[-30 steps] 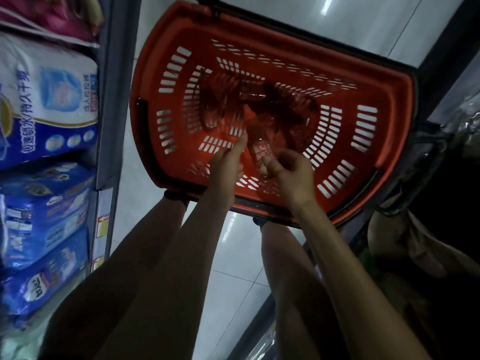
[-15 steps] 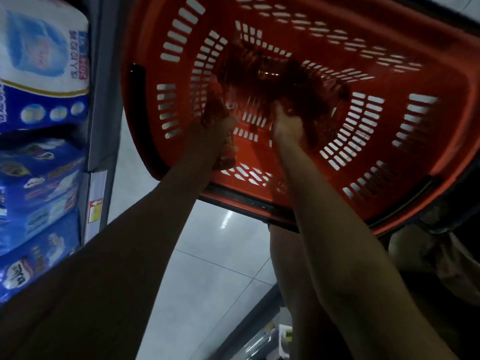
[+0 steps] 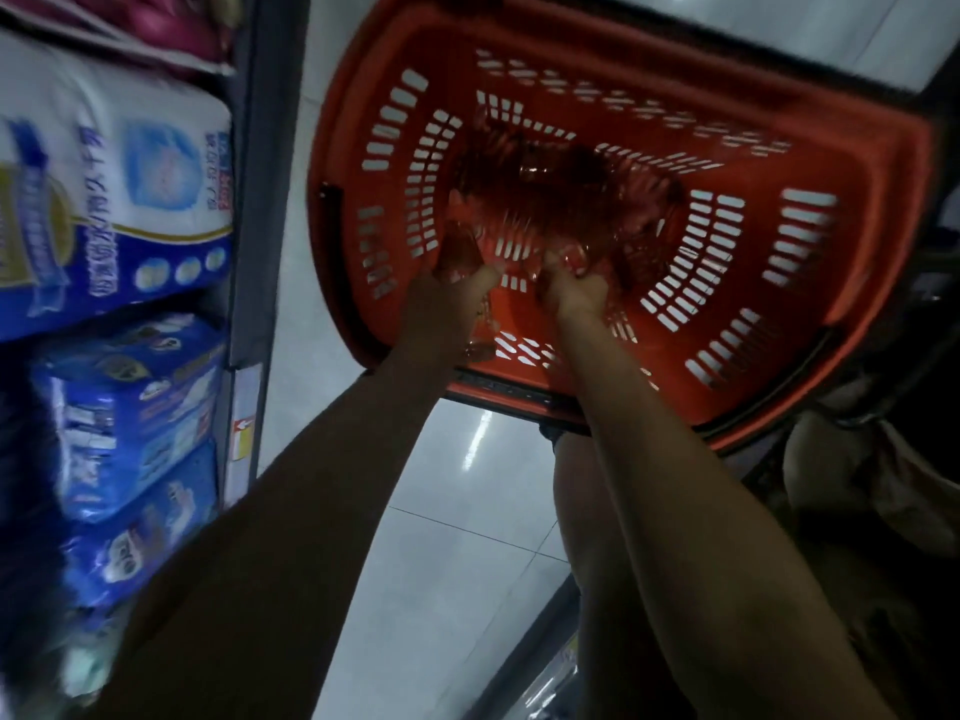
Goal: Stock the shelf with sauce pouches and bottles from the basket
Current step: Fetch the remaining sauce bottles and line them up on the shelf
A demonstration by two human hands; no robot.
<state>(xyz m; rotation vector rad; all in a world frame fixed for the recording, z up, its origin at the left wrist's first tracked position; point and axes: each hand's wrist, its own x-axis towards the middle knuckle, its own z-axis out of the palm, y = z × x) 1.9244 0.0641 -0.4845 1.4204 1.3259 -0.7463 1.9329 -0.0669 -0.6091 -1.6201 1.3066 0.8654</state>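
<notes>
Head view looks steeply down on a pale, glossy tiled floor (image 3: 441,537) with dark grout lines and streaks of reflected light. Along the left edge of the floor runs a shelf (image 3: 260,200) with a grey upright, stacked with soft blue and white packs (image 3: 130,174) and carrying a small tag (image 3: 243,433) low on its front. A red basket (image 3: 810,324) with slotted walls and a dark handle rim sits on the floor, its left end close to the shelf. A heap (image 3: 561,184) of dark red, shiny sauce packs lies on the basket's bottom, in the middle and toward the left end; blur and dim light hide which are pouches and which bottles. Both bare arms reach over the basket's near edge. The left grip (image 3: 447,304) is curled round a red pack (image 3: 457,252) by the basket's left wall, the pack's top sticking out beyond the fingers. The right grip (image 3: 574,296), just beside it and apart from it, has its fingers bent tightly round a second pack (image 3: 574,254) at the near edge of the heap. Bare legs show under the arms, and a beige, crumpled thing (image 3: 857,485), too dark to identify, lies past the basket's right near corner.
</notes>
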